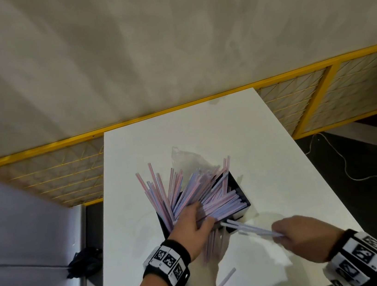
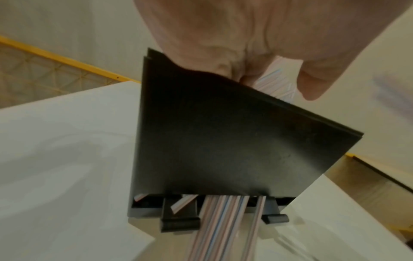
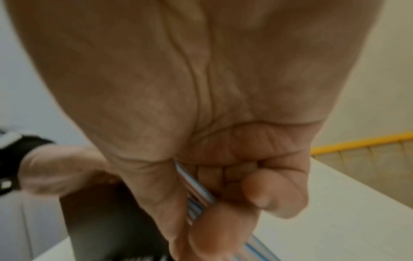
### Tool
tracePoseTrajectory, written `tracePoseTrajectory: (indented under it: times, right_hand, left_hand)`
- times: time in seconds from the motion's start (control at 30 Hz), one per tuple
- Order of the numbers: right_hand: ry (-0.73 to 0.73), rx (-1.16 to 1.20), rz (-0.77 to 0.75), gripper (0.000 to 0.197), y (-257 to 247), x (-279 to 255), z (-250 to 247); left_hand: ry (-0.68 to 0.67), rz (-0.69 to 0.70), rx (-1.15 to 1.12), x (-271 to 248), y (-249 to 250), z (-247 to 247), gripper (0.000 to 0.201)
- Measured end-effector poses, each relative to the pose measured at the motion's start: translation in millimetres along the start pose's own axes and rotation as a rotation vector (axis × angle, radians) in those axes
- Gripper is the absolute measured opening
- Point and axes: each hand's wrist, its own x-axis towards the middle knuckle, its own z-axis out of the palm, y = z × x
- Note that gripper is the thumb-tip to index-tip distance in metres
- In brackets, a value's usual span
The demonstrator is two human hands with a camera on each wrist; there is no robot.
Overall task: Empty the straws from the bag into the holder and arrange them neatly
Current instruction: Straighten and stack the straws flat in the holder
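Observation:
A black holder point(image 1: 239, 190) stands on the white table point(image 1: 269, 155), crammed with pink-and-blue striped straws point(image 1: 189, 188) that fan out unevenly over its rim. My left hand point(image 1: 198, 216) reaches over the near wall and grips a bundle of them between fingers and thumb. The left wrist view shows the holder's front point(image 2: 223, 141) with straws poking out point(image 2: 223, 229) of its bottom slot. Right of the holder, my right hand point(image 1: 278, 232) pinches a few loose straws point(image 1: 250, 227) by their ends; its curled fingers clamp them point(image 3: 196, 194). The clear bag point(image 1: 184, 158) lies behind the holder.
One stray straw point(image 1: 223, 281) lies on the table near its front edge. A yellow mesh fence point(image 1: 322, 99) runs behind the table. A grey cushion point(image 1: 14, 240) sits to the left, and a white cable point(image 1: 357, 177) trails on the dark floor to the right.

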Motion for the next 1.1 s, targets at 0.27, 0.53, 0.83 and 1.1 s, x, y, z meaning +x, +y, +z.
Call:
tracePoseTrajectory:
  times: [0.27,0.53,0.83,1.1]
  right_hand:
    - [0.22,-0.134,-0.036,0.018,-67.1,40.1,-71.5]
    - [0.092,-0.467,-0.014,0.021,-100.9,81.6,-77.3]
    - [0.021,-0.413,-0.028,0.013,-107.2,110.1,-68.5]
    - [0.042,-0.048,-0.036,0.01,-122.1,119.1,-63.0]
  left_hand:
    - [0.235,-0.029,-0.3,-13.3,5.1,-11.4,0.047]
    - [0.357,-0.071,-0.216,-27.4,-7.7,-25.0,0.049]
    - [0.442,0.011,0.04,-24.3,14.6,-23.9,0.025]
    - [0.227,0.233,0.242,-13.7,27.4,-23.6,0.022]
